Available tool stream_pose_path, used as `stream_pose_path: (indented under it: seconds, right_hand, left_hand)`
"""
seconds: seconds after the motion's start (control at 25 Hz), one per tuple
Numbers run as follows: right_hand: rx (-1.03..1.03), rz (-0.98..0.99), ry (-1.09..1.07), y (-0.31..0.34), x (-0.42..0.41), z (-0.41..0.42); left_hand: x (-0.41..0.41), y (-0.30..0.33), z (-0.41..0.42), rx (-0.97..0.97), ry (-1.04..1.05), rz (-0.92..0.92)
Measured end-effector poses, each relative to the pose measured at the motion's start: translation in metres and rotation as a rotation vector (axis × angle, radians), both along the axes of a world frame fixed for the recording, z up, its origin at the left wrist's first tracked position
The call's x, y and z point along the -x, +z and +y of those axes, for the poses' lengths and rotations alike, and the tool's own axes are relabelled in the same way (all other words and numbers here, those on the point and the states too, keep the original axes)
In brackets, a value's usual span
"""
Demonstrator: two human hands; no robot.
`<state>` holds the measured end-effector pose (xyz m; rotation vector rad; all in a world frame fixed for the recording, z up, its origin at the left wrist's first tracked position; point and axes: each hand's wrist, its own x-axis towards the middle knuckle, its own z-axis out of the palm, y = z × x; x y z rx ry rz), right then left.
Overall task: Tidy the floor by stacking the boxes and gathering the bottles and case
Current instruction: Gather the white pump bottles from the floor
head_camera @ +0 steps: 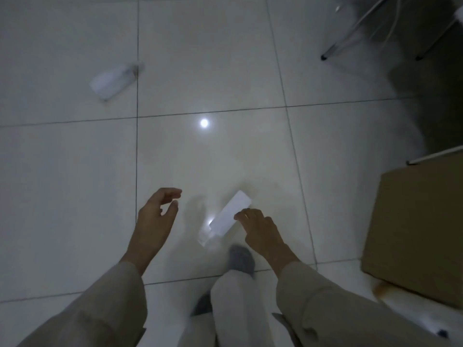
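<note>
Landmark: white box (230, 214) on the floor (213, 71) | beyond it: you have open tile up to the far bottle (114, 80) at upper left | right of it: cardboard box (416, 234) blocks you | far right beyond: chair legs (350, 33) stand in your way | near side: your sock foot (241, 259) crowds it | left: bare tile.
</note>
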<state>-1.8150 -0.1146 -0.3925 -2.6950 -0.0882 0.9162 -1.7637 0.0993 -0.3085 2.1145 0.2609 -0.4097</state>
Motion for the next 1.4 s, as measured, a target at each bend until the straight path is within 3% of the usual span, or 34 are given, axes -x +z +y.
stream_pose_path:
  seconds: [0.24, 0.44, 0.6, 0.76, 0.84, 1.08, 1.2, 1.4]
  right_hand:
    - [0.181, -0.146, 0.297, -0.123, -0.024, 0.017]
    - [0.222, -0.167, 0.336, -0.157, -0.044, 0.02]
    - [0.177, -0.081, 0.104, -0.106, -0.067, 0.022]
    - [-0.336, 0.217, -0.343, -0.012, -0.109, 0.029]
    - [-0.584, 0.251, -0.497, 0.047, -0.141, 0.035]
    - [-1.041, 0.393, -0.462, 0.184, -0.255, 0.081]
    - [-1.038, 0.389, -0.388, 0.204, -0.313, 0.129]
    - [-1.031, 0.424, -0.458, 0.199, -0.4, 0.208]
  left_hand:
    - [-0.012, -0.103, 0.016, 0.028, 0.054, 0.036]
    - [-0.022, -0.127, 0.031, 0.037, 0.09, 0.073]
    - [-0.037, -0.092, 0.033, 0.05, 0.098, 0.104]
    - [-0.068, -0.026, 0.032, 0.069, 0.147, 0.129]
    - [-0.092, 0.013, 0.031, 0.091, 0.163, 0.142]
    - [-0.184, 0.117, 0.037, 0.354, 0.185, 0.167]
    - [-0.243, 0.145, 0.063, 0.396, 0.258, 0.136]
    - [-0.336, 0.15, 0.14, 0.261, 0.456, 0.108]
